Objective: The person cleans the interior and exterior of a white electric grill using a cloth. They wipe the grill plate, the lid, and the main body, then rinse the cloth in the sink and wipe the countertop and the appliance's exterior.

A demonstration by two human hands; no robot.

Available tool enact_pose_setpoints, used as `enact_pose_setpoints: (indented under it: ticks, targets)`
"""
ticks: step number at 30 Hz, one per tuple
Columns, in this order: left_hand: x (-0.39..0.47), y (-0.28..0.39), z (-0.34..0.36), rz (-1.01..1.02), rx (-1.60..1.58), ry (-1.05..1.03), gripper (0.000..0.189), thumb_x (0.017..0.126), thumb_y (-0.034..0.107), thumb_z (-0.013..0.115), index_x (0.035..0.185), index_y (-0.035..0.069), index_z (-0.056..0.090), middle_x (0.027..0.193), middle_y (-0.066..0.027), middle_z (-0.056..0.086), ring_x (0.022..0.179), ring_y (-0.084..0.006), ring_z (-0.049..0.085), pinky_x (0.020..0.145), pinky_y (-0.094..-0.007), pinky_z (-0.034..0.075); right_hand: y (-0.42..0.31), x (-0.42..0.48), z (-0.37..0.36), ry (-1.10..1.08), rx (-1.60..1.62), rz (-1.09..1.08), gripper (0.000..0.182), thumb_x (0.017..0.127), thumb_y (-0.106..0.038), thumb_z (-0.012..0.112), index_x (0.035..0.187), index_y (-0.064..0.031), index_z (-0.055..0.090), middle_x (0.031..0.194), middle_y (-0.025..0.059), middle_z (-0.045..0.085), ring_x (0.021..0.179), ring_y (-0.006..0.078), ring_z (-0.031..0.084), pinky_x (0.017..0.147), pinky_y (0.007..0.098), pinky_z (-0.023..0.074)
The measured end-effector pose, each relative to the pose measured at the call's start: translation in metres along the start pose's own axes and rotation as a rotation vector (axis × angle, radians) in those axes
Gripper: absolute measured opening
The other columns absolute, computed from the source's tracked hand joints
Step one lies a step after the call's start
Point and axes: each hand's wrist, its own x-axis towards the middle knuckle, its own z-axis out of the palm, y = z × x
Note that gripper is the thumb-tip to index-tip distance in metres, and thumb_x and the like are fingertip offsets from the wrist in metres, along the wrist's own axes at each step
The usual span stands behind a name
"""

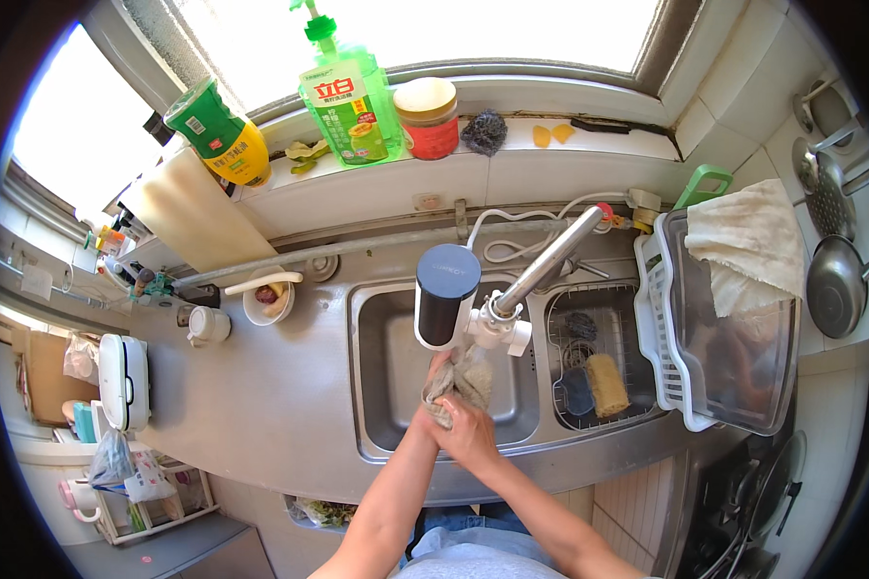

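Observation:
A bunched beige cloth (463, 380) is between my two hands over the left basin of a stainless steel double sink (391, 362). My left hand (433, 394) is on its left side, partly hidden by the cloth and by the filter unit above. My right hand (467, 433) grips the cloth's lower end, near the left wrist. Right above the cloth, a faucet water filter (447, 286) with a dark lid hangs on the end of the metal faucet spout (550, 257). Whether water is running is hard to tell.
A wire basket (559, 362) in the right basin holds a yellow sponge (607, 385) and scouring pads. Right of it stands a white dish rack (662, 326) with a clear lid and a cloth. A bowl (269, 307) stands left; a green detergent bottle (351, 108) is on the sill.

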Motion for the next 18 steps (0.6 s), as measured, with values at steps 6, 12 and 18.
enact_pose_setpoints:
  ticks: [6, 12, 18]
  targets:
    - [0.001, -0.007, 0.037, 0.209, 0.059, 0.321, 0.033, 0.091, 0.035, 0.052, 0.111, 0.01, 0.057, 0.102, -0.0067, 0.064, 0.093, -0.0226, 0.062, 0.079, -0.0378, 0.051, 0.047, 0.07, 0.008, 0.149, -0.231, 0.165, 0.03, 0.082, -0.035, 0.064, 0.085, -0.0061, 0.061, 0.071, 0.0181, 0.064, 0.067, 0.0346, 0.064, 0.058, 0.0432, 0.0493]
    - [-0.017, 0.02, 0.056, 0.254, 0.003, 0.423, 0.037, 0.093, 0.03, 0.046, 0.117, 0.003, 0.053, 0.111, -0.0119, 0.062, 0.103, -0.0266, 0.059, 0.091, -0.0436, 0.049, 0.103, 0.056, 0.034, 0.134, 0.538, 0.53, 0.05, 0.084, -0.039, 0.065, 0.113, 0.0002, 0.056, 0.1, 0.0167, 0.066, 0.089, 0.0289, 0.064, 0.081, 0.0358, 0.0492]
    - [-0.023, 0.023, 0.047, 0.308, 0.118, 0.295, 0.037, 0.092, 0.023, 0.05, 0.122, 0.001, 0.05, 0.119, -0.0127, 0.058, 0.112, -0.0279, 0.055, 0.099, -0.0426, 0.043, 0.126, 0.039, 0.027, 0.015, 1.002, 0.682, 0.053, 0.082, -0.037, 0.07, 0.114, 0.0012, 0.054, 0.106, 0.0091, 0.064, 0.092, 0.0219, 0.062, 0.081, 0.0338, 0.0488]
